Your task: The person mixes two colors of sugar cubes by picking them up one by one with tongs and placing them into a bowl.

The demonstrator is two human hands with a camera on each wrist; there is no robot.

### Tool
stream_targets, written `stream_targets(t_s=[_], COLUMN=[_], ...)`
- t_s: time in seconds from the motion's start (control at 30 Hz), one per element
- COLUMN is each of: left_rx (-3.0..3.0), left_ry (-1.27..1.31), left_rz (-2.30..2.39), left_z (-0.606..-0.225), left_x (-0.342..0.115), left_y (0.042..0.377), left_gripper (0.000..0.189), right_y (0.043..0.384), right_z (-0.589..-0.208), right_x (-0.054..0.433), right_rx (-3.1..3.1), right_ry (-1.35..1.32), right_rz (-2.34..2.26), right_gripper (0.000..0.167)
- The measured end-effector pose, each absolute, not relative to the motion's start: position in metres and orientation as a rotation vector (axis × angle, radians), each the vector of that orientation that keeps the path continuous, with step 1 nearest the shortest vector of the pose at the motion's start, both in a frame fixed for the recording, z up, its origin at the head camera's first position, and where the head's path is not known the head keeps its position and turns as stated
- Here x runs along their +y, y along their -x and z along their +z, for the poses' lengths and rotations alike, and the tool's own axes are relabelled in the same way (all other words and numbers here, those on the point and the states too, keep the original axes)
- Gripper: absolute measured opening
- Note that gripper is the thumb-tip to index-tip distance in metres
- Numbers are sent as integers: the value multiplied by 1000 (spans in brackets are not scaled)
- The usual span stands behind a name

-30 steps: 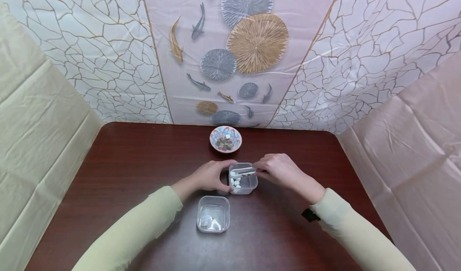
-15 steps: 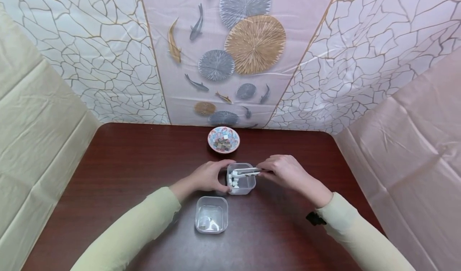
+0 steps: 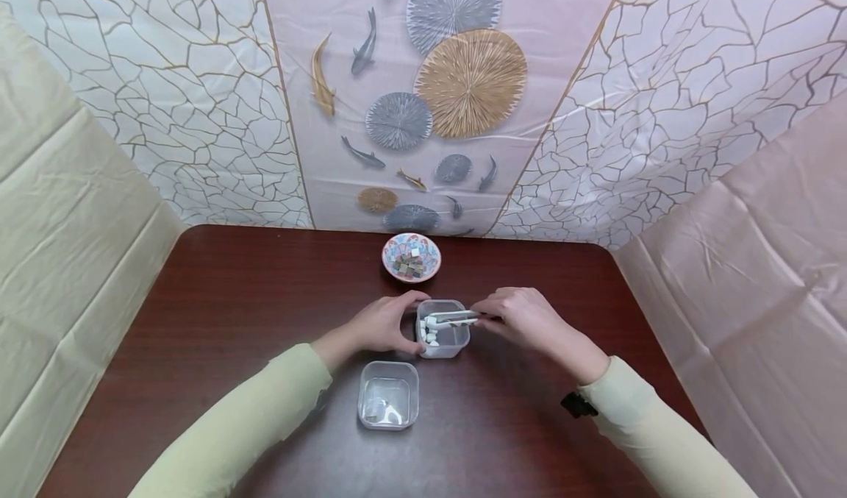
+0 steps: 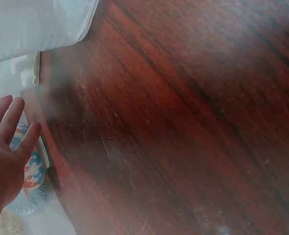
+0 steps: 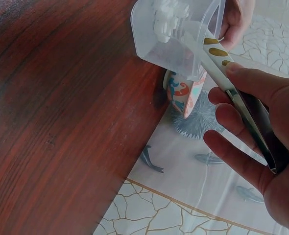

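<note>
A clear plastic container [image 3: 456,347] with several small white cubes [image 3: 431,339] along its left side stands mid-table. My left hand [image 3: 384,325] holds its left side between thumb and fingers. My right hand [image 3: 526,318] grips a pair of tongs [image 5: 218,68] with a dark metal handle and pale arms. The tongs reach into the container from the right, with their tips at the white cubes. Whether a cube sits between the tips is not clear. In the left wrist view the left hand [image 4: 5,156] shows only at the edge.
Nearer the front stands a second clear container [image 3: 389,395] with a small flat piece inside. Behind, a patterned bowl [image 3: 431,266] holds several brownish cubes and one white cube. Fabric walls [image 3: 741,248] border the dark wooden table [image 3: 265,277] at the back and sides.
My right hand and the tongs have shifted slightly right relative to the container. The left hand keeps its hold, and the container stays in place.
</note>
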State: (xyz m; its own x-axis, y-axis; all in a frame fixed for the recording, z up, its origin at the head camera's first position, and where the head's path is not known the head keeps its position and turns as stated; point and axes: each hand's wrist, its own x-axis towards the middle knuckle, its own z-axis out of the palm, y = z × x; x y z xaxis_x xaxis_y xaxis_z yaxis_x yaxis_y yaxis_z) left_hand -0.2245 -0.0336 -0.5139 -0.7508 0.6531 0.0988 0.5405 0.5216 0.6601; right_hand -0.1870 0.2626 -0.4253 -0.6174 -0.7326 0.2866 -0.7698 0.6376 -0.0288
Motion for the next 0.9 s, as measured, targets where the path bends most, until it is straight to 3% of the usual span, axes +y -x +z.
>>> stream_targets(t_s=[0.43,0.9], left_rx=[2604,2565], left_ry=[-1038,-1021], left_rz=[1052,1082], left_z=[-515,-513], left_x=[-33,-34], left_y=[224,224], left_gripper=[82,82], right_y=[188,198], right_z=[-422,-393], right_x=[261,275], right_rx=[-2586,-2537], right_ry=[-1229,-1163], right_rz=[224,302], right_gripper=[20,23])
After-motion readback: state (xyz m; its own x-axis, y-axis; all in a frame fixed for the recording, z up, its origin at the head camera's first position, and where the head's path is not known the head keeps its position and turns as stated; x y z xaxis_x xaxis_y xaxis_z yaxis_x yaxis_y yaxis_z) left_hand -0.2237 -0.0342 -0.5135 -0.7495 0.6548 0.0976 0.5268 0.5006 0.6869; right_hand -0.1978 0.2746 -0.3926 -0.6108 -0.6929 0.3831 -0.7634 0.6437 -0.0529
